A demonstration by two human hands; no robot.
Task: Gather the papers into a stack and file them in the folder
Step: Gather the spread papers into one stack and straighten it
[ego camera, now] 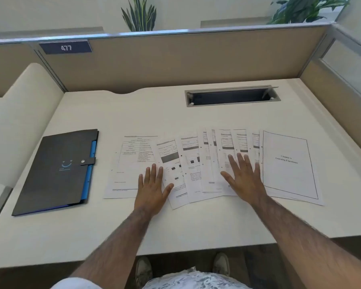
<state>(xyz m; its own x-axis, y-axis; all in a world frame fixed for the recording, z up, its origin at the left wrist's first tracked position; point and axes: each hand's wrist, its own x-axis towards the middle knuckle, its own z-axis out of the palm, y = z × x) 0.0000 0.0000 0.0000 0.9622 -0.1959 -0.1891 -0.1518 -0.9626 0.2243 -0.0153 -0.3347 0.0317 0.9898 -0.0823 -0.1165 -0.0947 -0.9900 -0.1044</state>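
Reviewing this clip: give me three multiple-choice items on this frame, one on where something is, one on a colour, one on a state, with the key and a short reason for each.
1. Where does the folder lie relative to the papers?
A. To their left
B. To their right
C. On top of them

2. What colour are the tabs at the folder's edge?
A. Red
B. Blue
C. Yellow

3. How are the papers lying?
A. In one squared stack
B. Spread out, overlapping
C. Inside the folder

Key: 1 A, the folder sits apart on the left of the desk. 2 B, blue shows beside the strap. 3 B, sheets fan out under the left hand and right hand, both flat.
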